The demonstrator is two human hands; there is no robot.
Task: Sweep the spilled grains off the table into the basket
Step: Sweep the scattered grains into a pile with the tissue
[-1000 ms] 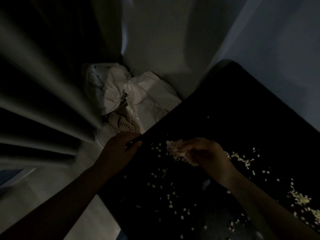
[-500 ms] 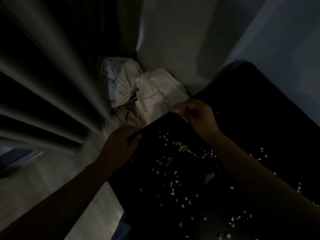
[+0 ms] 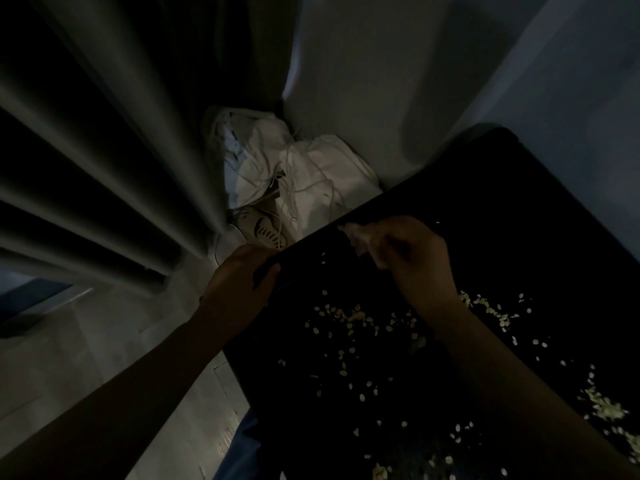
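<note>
Pale grains (image 3: pixel 349 317) lie scattered over the black table (image 3: pixel 519 209), with a thicker heap of grains (image 3: pixel 604 408) at the right. My right hand (image 3: pixel 415 261) holds a crumpled pale cloth (image 3: pixel 360 237) against the tabletop, close to the far edge. My left hand (image 3: pixel 239 289) grips something dark at the table's left edge. It is too dark to tell whether that is the basket's rim or the table itself. No basket shows plainly.
On the floor beyond the table lie white bags with cords (image 3: pixel 311 174) and a pale shoe (image 3: pixel 263 232). A ribbed grey curtain (image 3: pixel 104 174) hangs at the left. A wall (image 3: pixel 381 81) closes the far side.
My right hand carried the cloth from the table's middle to the far edge, then drew back slightly to the right. My left hand kept its grip at the edge.
</note>
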